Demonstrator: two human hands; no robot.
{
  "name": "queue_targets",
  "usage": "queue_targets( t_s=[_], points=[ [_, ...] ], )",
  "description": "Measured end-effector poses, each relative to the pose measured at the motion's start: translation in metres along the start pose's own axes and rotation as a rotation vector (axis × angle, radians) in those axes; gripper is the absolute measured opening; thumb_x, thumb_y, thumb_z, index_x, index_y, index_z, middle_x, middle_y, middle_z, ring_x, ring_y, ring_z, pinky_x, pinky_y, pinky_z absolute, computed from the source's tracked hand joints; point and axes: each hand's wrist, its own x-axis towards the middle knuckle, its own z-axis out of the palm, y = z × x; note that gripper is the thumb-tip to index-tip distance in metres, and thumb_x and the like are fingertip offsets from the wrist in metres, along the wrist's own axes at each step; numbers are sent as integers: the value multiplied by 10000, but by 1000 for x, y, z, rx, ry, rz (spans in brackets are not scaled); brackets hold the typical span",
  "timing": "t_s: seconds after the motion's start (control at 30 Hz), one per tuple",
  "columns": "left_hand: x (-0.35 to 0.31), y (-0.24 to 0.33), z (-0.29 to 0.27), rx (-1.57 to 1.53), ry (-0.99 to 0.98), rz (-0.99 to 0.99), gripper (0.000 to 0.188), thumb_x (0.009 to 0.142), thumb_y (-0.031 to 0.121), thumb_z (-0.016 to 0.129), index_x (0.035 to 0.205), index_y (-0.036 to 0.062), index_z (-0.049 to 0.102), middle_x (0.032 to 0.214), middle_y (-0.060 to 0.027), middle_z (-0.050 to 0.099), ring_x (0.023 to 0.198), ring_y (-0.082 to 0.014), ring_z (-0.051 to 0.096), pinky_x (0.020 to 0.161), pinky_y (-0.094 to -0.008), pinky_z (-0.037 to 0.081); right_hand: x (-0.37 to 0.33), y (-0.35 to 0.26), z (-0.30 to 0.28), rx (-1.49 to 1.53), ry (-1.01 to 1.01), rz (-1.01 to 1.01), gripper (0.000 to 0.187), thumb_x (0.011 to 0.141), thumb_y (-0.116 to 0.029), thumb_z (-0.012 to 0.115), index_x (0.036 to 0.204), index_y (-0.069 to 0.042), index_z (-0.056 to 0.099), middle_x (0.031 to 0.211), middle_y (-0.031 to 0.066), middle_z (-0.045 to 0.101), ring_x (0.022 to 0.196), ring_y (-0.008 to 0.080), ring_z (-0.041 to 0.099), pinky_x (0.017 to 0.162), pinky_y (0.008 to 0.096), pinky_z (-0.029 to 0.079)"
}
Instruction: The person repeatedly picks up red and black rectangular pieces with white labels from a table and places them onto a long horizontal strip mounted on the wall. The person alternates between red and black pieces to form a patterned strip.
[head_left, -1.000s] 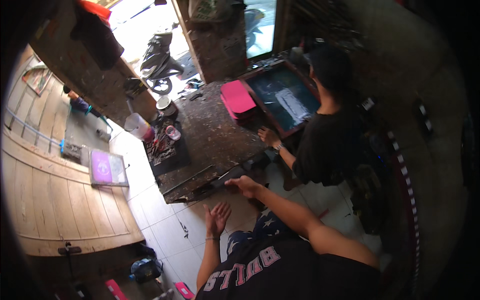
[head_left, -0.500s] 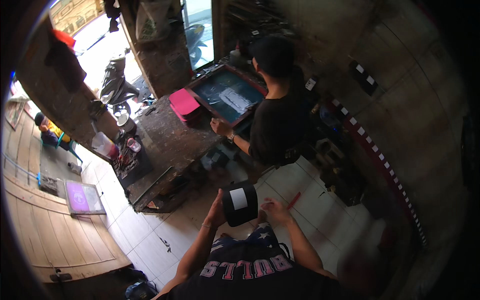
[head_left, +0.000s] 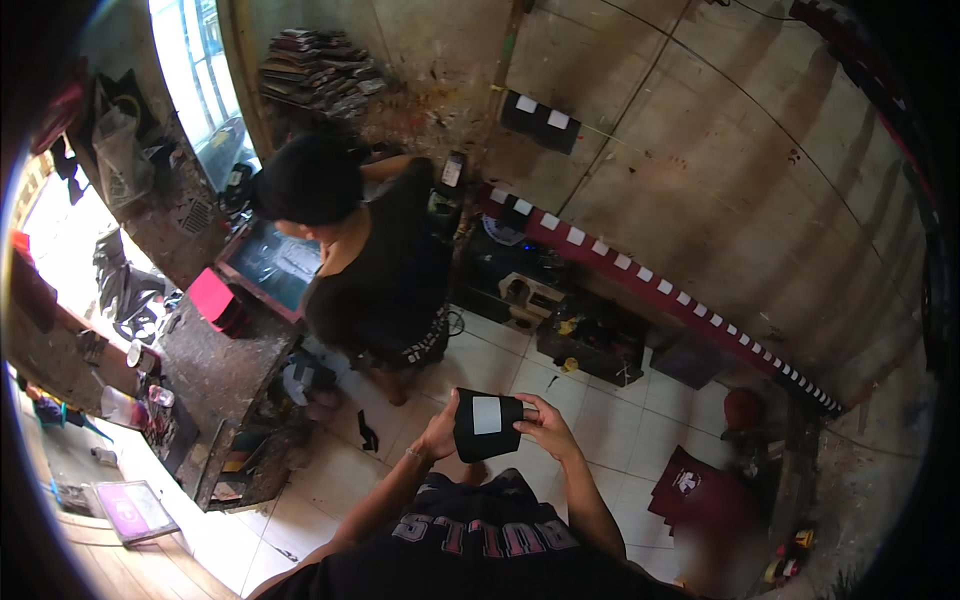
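Observation:
Between my two hands, in front of my body, is a black curved panel [head_left: 462,445] with a white rectangle [head_left: 487,415] on its face. The fingers of my left hand [head_left: 436,434] wrap its left edge, the thumb up along the side. My right hand [head_left: 547,426] pinches the opposite edge near its upper corner. A bracelet circles my left wrist. The panel's underside and the fingertips behind it are hidden.
A co-worker in black [head_left: 385,270] bends over a framed screen [head_left: 262,262] on a stained workbench [head_left: 215,355]. Red sheets [head_left: 213,298] lie beside it. Black pieces [head_left: 540,122] and a long row of maroon ones [head_left: 640,285] hang along the wall. Maroon pieces [head_left: 682,480] sit low at right.
My view has swung right. My right hand, apart from the panel before, has closed on its right edge. The co-worker leans lower, with an arm now reaching toward the wall.

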Motion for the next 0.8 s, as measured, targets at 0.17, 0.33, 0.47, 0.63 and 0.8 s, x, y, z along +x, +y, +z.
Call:
queue_targets(
  t_s=[0.17,0.33,0.47,0.63,0.8],
  points=[
    [71,-16,44,-123,-59,-116,661,962,528,295,1245,-45,464,1212,-124,554,1075,-210,550,957,-327,431,-12,-18,-78,-88,93,-10,418,824,69,584,1225,-6,494,901,48,651,825,91,589,789,234,467],
    [115,-12,54,44,72,-184,603,960,521,336,1125,-23,536,1049,-95,608,925,-185,589,845,-312,483,8,4,-106,-51,278,14,242,826,18,611,1067,31,584,796,36,653,690,79,584,658,216,478],
    [163,-4,53,216,286,-372,599,979,507,265,1133,6,557,1009,-75,626,934,-200,606,834,-323,492,20,9,-127,-47,436,35,88,825,-37,636,893,18,648,723,27,648,593,68,563,565,206,471],
    [241,-47,-33,393,-83,182,568,958,503,354,1092,-20,531,1013,-135,641,882,-192,607,756,-323,487,69,-11,-176,-353,501,41,82,812,-65,647,831,14,657,671,-4,617,565,57,522,524,216,429],
    [308,-8,-34,-126,384,-211,522,976,453,320,1147,-21,458,1043,-169,635,896,-245,612,772,-340,466,141,-80,-232,-619,609,-40,78,788,-64,664,807,11,655,620,-11,584,545,42,475,488,226,377]
  ],
)
